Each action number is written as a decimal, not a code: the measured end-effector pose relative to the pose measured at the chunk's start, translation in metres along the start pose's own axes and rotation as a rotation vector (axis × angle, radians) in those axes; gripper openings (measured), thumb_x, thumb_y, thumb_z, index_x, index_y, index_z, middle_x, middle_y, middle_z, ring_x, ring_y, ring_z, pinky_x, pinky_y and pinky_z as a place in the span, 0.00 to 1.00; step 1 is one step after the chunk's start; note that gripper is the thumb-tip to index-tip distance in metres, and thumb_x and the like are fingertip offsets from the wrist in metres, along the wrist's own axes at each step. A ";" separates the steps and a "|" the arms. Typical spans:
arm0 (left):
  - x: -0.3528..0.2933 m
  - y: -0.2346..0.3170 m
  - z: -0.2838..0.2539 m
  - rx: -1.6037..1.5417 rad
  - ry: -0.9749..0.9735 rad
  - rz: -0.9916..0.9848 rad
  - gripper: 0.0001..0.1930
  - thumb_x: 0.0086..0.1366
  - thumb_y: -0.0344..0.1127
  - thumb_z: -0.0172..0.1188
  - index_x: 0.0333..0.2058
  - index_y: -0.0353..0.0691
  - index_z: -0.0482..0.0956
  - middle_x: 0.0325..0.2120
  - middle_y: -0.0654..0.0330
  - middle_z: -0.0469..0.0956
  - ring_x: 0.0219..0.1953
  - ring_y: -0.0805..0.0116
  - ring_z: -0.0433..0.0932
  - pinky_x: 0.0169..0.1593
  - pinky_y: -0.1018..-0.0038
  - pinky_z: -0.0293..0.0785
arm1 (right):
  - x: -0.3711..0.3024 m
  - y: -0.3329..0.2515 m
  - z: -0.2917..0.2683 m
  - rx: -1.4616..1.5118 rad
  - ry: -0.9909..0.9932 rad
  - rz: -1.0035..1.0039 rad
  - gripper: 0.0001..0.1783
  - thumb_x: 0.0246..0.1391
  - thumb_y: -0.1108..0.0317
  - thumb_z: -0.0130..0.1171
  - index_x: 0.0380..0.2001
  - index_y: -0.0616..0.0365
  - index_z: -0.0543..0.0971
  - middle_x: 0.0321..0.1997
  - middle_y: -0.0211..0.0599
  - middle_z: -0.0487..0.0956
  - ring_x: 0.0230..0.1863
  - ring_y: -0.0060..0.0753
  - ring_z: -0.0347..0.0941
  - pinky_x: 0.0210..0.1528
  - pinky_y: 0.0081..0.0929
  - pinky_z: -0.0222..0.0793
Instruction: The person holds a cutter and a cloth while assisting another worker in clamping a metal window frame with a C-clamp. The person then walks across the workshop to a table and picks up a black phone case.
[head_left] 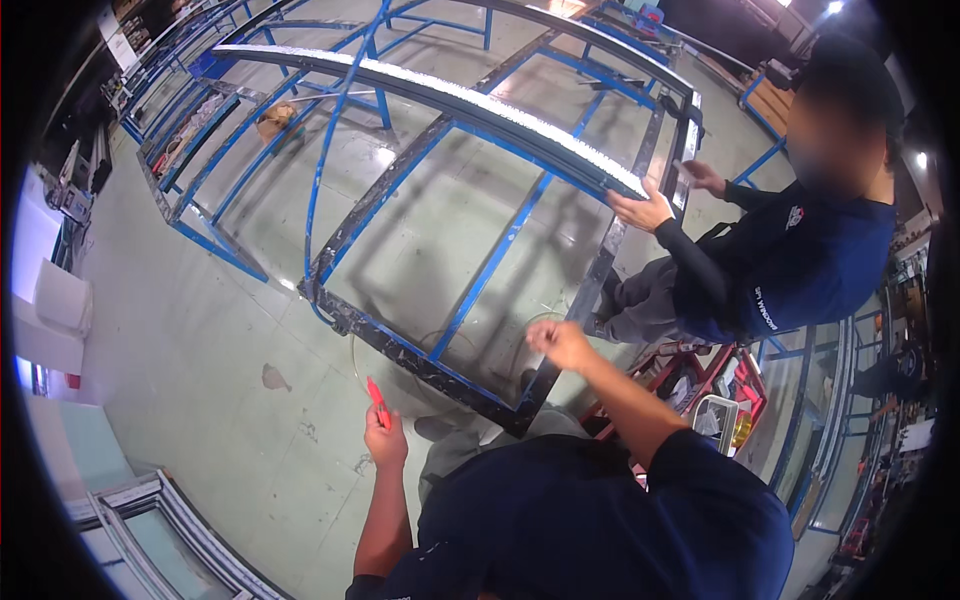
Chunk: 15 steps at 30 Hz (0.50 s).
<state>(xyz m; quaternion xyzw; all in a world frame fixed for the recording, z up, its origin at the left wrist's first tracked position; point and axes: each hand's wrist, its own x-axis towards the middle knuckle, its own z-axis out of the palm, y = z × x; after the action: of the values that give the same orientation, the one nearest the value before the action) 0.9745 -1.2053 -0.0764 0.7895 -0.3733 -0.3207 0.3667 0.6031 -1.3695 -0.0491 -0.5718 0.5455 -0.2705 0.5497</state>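
My left hand (386, 438) is raised at the lower middle and grips a small red cutter-like tool (377, 400) that points up. My right hand (560, 344) reaches forward over the near corner of a dark metal frame (400, 345) with blue bars. Its fingers are bunched together, and I cannot tell whether they pinch anything. A long curved profile (470, 100) with a white top lies across the frame. At its right end a co-worker in a dark blue top rests one hand (643, 210) on it.
The blue steel rack (215, 250) spreads over a grey-green floor. A red tool cart (705, 395) stands to my right beside the co-worker. Window frames (150, 520) lie at the lower left, more blue racks (825, 430) at the right, and a brown box (276, 118) sits under the rack.
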 end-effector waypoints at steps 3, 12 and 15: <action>0.003 0.049 0.026 -0.090 0.086 0.170 0.19 0.66 0.33 0.57 0.53 0.33 0.68 0.29 0.57 0.78 0.31 0.69 0.79 0.37 0.72 0.75 | 0.049 -0.008 -0.050 -0.444 0.143 -0.194 0.08 0.57 0.65 0.56 0.34 0.56 0.81 0.30 0.32 0.83 0.31 0.29 0.79 0.37 0.27 0.73; 0.018 0.131 0.131 -0.568 0.183 0.191 0.20 0.72 0.37 0.50 0.55 0.30 0.59 0.29 0.56 0.79 0.33 0.67 0.80 0.40 0.72 0.77 | 0.126 0.008 -0.109 -0.891 0.161 -0.138 0.18 0.57 0.49 0.55 0.32 0.51 0.83 0.32 0.40 0.83 0.38 0.46 0.80 0.46 0.43 0.72; 0.036 0.122 0.139 -0.102 0.165 0.277 0.19 0.71 0.39 0.50 0.53 0.30 0.61 0.30 0.52 0.80 0.34 0.61 0.81 0.41 0.66 0.76 | 0.124 0.005 -0.110 -0.914 0.119 -0.077 0.23 0.58 0.44 0.52 0.29 0.51 0.83 0.29 0.40 0.83 0.35 0.47 0.80 0.41 0.44 0.73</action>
<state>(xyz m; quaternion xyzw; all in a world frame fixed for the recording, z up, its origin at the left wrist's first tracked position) 0.8417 -1.3372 -0.0576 0.7345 -0.4302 -0.2198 0.4766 0.5337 -1.5196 -0.0629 -0.7588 0.6179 -0.0547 0.1985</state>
